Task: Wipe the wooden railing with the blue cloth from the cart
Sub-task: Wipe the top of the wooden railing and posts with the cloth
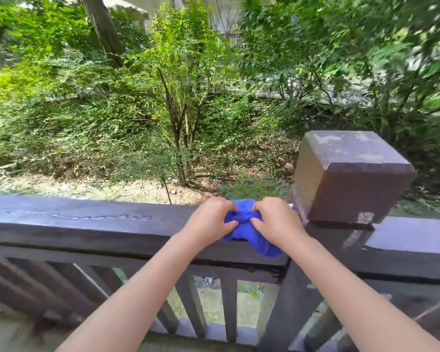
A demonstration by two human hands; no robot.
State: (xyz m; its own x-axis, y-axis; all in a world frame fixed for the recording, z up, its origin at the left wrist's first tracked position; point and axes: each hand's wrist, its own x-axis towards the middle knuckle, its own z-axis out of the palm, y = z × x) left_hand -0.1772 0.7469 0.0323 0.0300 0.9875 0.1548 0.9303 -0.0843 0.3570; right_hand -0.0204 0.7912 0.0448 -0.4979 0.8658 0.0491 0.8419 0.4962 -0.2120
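Both our left hand and right hand clutch the blue cloth atop the railing; rail runs leftward, post blocks right.

Daylight is falling on dense green leafy shrubs, a tilted grey-brown tree trunk is rising behind, dry brown leaf-strewn ground lying below.

The wooden railing was dark-stained timber with a slight sheen. Just right of it, the post cap showed worn, flaking paint. On the railing, the blue cloth was soft, matt terry.
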